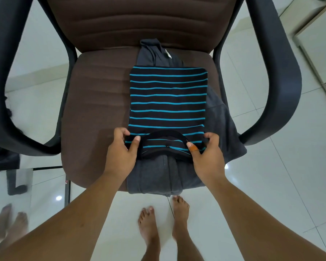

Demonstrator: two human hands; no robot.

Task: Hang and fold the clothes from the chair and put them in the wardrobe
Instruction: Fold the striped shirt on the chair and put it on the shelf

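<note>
While both hands [120, 153] grip its collar, striped shirt [167, 102] lengthwise toward backrest.

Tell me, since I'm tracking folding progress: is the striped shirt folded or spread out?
Folded. The striped shirt lies as a compact rectangle, no sleeves showing, on the grey garment; the left hand and right hand pinch its collar end.
</note>
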